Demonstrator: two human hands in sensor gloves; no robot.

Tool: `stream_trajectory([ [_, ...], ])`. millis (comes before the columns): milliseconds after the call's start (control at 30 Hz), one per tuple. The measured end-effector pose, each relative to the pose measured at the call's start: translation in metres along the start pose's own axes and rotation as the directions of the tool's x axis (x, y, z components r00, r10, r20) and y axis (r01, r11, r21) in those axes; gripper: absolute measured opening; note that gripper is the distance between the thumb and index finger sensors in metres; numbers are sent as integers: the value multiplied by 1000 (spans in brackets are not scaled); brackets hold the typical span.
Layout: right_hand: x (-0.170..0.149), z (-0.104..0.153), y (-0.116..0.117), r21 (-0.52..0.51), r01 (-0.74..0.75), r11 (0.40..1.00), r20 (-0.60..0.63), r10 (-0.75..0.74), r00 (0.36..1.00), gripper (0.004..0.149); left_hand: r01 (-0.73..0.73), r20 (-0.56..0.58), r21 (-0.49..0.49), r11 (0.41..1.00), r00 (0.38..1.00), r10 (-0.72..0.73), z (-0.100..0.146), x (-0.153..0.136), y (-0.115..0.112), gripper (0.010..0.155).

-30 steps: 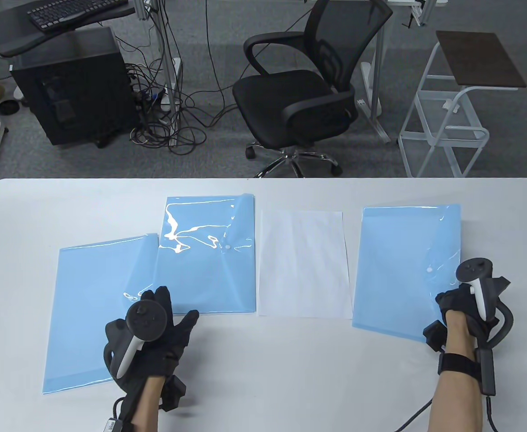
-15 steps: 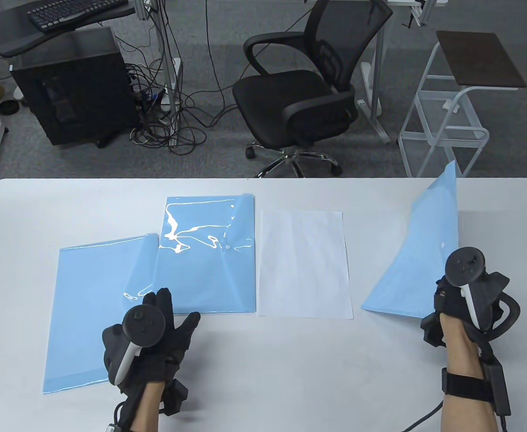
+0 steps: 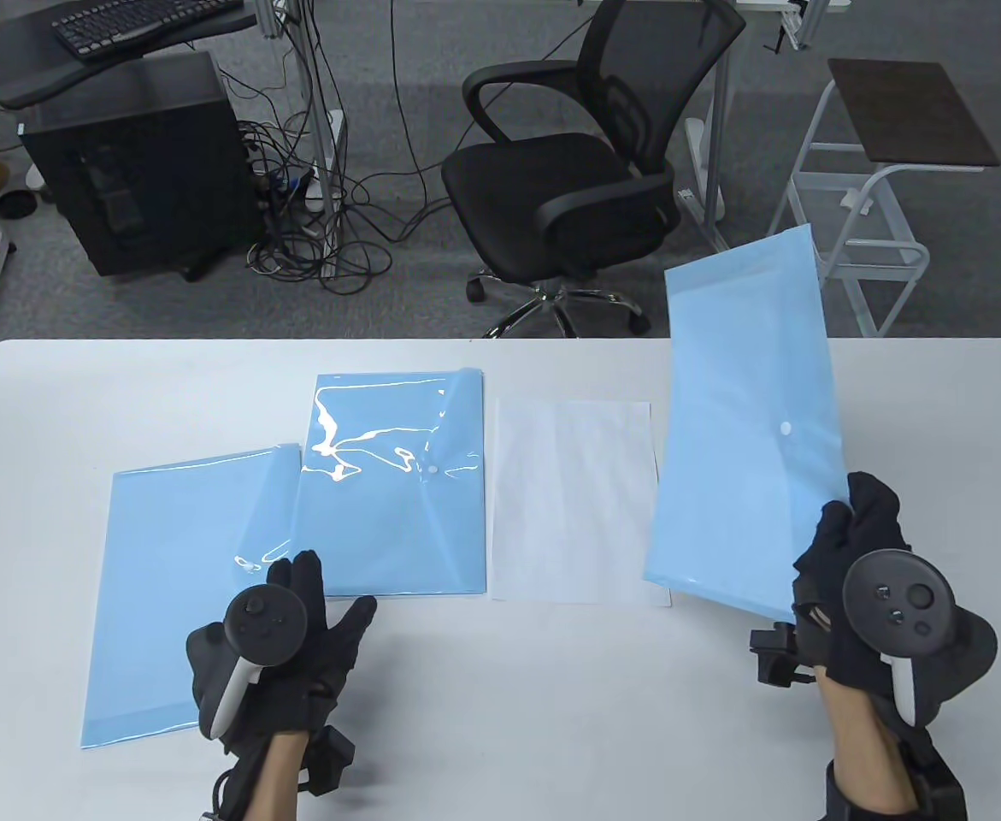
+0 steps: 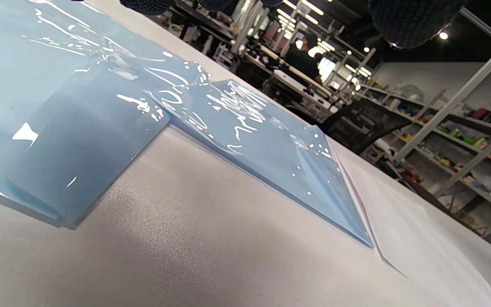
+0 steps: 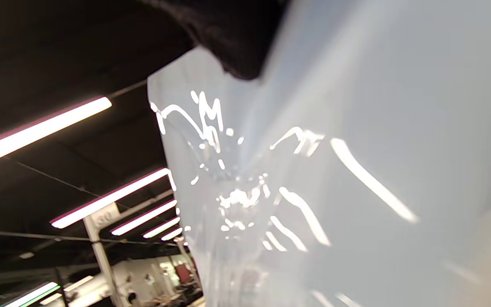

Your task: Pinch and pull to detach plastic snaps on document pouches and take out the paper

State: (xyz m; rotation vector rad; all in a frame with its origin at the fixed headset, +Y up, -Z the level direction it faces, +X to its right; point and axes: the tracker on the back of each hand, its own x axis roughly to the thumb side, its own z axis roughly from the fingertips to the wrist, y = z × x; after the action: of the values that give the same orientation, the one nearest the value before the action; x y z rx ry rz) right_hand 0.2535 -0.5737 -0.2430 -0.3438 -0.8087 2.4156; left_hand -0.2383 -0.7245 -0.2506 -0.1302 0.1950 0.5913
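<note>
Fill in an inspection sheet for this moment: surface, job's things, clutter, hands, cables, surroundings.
Surface: white table.
Job's things: raised pouch held off the table, snap visible; two flat pouches overlapping at left; paper lying flat beside them.
Clutter: nothing seen.
Hands: left hand open, fingers on the flat pouches; right hand grips the raised pouch's lower corner.
Cables: tangle on floor.
Surroundings: office chair, computer tower, keyboard, white cart.
</note>
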Motion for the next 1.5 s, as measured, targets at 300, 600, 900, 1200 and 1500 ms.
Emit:
stream_trajectory([
  [300,5,37,54,227,255,940,-4,-261,965,39,4,0,5,1000,1000,-4,2,-3,1,90],
  [600,-8,65,124,398,369,840,-101,-359,928,39,-18,-26,11,1000,999,19,1,-13,5,90],
  [900,-17,76,135,430,399,810,-120,-387,914,39,-147,-16,-19,989,989,146,-4,-18,0,93],
  [1200,-18,80,136,444,479,757,-168,-455,874,39,-545,82,-237,805,814,575,-13,9,-26,108],
  [1500,-16,83,138,466,512,722,-195,-480,855,39,-759,-103,-443,477,571,814,-22,15,-59,106],
])
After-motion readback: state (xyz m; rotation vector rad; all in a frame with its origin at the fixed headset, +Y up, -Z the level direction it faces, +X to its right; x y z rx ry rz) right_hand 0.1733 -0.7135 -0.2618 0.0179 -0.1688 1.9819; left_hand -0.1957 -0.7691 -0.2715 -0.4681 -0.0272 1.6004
